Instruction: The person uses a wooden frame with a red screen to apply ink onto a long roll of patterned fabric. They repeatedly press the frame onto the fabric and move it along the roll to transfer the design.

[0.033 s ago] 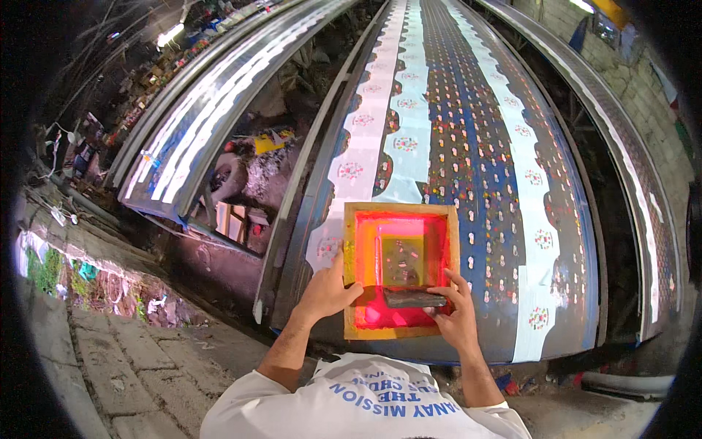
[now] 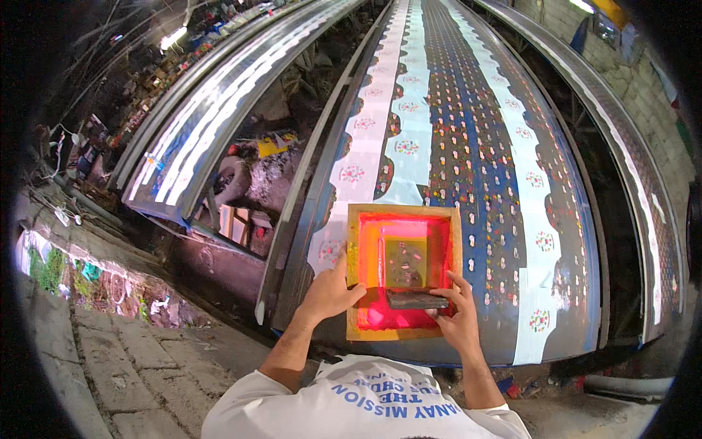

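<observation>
A wooden-framed printing screen (image 2: 353,322) sits over the near end of a long table, its inside smeared red and pink around a yellowish mesh window (image 2: 406,262). My left hand (image 2: 331,295) is closed on the frame's left side, thumb over the rim. Across the lower part of the screen lies a dark squeegee (image 2: 415,299). My right hand (image 2: 458,314) pinches its right end, with the fingers also against the frame's right side. Under and beyond the screen run white scalloped fabric strips (image 2: 352,150) bearing small round coloured prints.
The long dark table (image 2: 497,329) carries rows of small coloured marks and another printed strip (image 2: 540,293) at the right. Parallel tables stand to the left (image 2: 175,183) and right (image 2: 643,219). Clutter and a yellow item (image 2: 275,144) lie in the left gap; concrete blocks (image 2: 110,366) are at lower left.
</observation>
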